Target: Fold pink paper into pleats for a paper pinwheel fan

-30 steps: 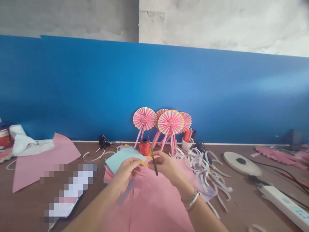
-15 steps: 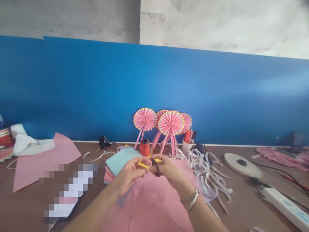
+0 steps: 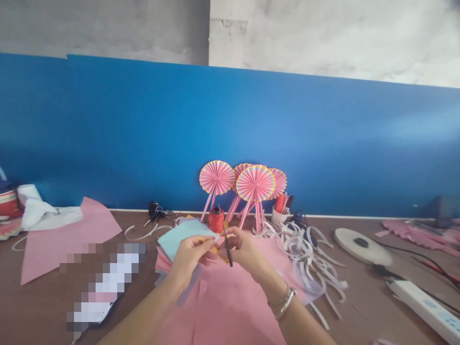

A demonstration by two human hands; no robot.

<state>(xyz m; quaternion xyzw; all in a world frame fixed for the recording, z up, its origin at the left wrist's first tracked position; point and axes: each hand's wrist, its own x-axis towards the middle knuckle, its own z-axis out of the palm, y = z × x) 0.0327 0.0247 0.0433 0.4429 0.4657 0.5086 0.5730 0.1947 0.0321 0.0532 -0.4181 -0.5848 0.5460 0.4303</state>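
My left hand (image 3: 192, 256) is closed in a pinch on a narrow yellow paper strip (image 3: 214, 250), with some pink paper beside it; fingers partly hide both. My right hand (image 3: 242, 249) grips small dark-handled scissors (image 3: 227, 249), seen nearly edge-on, tip pointing up and away. The scissors are close against the strip between the two hands; I cannot tell whether the blades touch it. Both hands hover over a large pink paper sheet (image 3: 230, 302). Light blue paper (image 3: 181, 237) lies under and behind my left hand.
Pink pleated paper fans (image 3: 256, 183) stand at the back beside a red jar (image 3: 216, 220) and a white cup of tools (image 3: 279, 215). Curled white strips (image 3: 305, 254) lie to the right, then a round white disc (image 3: 361, 245) and a power strip (image 3: 426, 306). Keys (image 3: 155, 210) lie back left.
The scissors have turned to a more edge-on angle in my right hand. My left hand has turned slightly and its fingers now cover more of the yellow strip, which was a visible bent loop.
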